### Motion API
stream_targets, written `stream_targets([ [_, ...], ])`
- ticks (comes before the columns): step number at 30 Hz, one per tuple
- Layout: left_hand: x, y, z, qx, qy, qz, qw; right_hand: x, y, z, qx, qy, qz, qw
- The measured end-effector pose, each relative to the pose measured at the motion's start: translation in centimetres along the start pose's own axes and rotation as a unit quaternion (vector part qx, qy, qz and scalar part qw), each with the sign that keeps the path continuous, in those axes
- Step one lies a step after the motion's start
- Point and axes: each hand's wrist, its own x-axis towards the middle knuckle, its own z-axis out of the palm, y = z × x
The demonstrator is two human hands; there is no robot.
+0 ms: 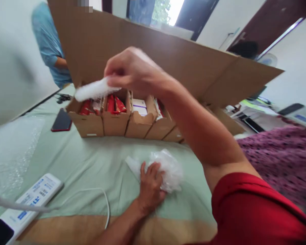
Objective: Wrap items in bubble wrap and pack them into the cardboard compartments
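Note:
Raised over the left end of a row of cardboard bins (92, 125), my right hand (132, 73) is closed on a roll of white bubble wrap (93, 90); whether anything is inside it I cannot tell. On the green cloth below, my left hand (151, 183) grips a crumpled bundle of clear bubble wrap (171, 170), its fingers curled over the near left side. Red packets (115, 104) stand in the left bins. White boxes with a purple line (139, 107) sit in a middle bin. My right forearm hides part of the bins on the right.
A large cardboard flap (153, 51) rises behind the bins. A phone (62, 120) lies left of them, with a bubble wrap sheet (10, 153) nearer. A white power strip (33, 202) and a cable (107, 200) are at front left. A person in blue (47, 41) stands beyond.

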Motion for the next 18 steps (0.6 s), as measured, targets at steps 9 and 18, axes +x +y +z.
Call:
stream_targets([
  [9, -0.3, 0.6, -1.5, 0.081, 0.01, 0.0, 0.997, -36.8, 2.7, 9.0, 0.145, 0.216, 0.349, 0.9],
  [18, -2.6, 0.7, -3.3, 0.087, -0.069, -0.164, 0.98, -38.3, -2.7, 16.9, 0.382, 0.141, 0.344, 0.846],
])
